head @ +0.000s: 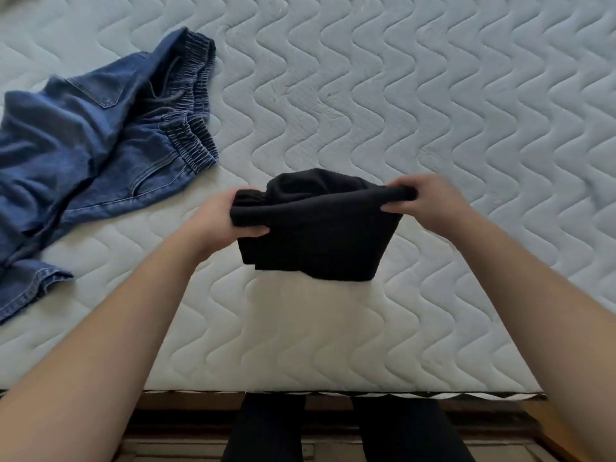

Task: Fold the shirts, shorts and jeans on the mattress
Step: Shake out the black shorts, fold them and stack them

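A black garment [316, 235], folded into a small bundle, hangs just above the white quilted mattress [400, 111] near its front edge. My left hand [221, 218] grips the bundle's upper left corner, thumb curled over the fabric. My right hand [430, 203] pinches its upper right corner. Blue jeans [93, 145] with an elastic waistband lie crumpled and unfolded on the mattress at the left, apart from both hands.
The mattress's front edge [300, 391] runs across the bottom of the view, with a wooden bed frame [333, 418] below it. My legs in dark trousers [266, 428] stand against the frame. The jeans' hem reaches the far left border.
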Demonstrator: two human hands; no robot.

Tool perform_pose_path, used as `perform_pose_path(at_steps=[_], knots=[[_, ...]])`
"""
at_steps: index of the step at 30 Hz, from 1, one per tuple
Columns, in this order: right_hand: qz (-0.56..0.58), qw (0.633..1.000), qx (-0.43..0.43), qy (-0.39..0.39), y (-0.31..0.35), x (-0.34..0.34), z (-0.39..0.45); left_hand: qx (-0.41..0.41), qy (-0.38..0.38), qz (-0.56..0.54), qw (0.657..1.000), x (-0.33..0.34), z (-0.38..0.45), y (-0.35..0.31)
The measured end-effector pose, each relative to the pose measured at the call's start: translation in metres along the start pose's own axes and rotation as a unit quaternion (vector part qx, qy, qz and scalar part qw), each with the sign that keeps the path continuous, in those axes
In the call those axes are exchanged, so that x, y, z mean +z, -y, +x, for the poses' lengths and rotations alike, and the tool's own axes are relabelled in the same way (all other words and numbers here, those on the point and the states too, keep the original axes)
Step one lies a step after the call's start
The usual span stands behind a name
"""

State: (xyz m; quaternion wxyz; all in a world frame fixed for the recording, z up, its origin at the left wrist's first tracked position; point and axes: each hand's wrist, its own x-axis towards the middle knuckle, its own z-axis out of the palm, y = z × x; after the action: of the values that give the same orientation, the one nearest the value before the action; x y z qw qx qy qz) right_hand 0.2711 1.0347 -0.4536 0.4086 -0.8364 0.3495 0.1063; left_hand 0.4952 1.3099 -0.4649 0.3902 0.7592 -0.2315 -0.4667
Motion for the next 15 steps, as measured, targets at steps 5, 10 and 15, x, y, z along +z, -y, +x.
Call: perform_pose_path(at_steps=[5,10,15], knots=[[0.04,0.986,-0.045,-0.156,0.007,-0.036,-0.019,0.182,-0.088,0.166,0.965,-0.002,0.0,-0.051],[0.018,0.957,-0.084,-0.278,-0.032,-0.001,-0.038,0.394,-0.169,0.395,0.813,0.04,0.005,-0.025],[-0.05,0.981,-0.012,-0.187,-0.103,0.08,-0.074,0.354,-0.089,0.467,0.805,0.092,0.0,0.061]])
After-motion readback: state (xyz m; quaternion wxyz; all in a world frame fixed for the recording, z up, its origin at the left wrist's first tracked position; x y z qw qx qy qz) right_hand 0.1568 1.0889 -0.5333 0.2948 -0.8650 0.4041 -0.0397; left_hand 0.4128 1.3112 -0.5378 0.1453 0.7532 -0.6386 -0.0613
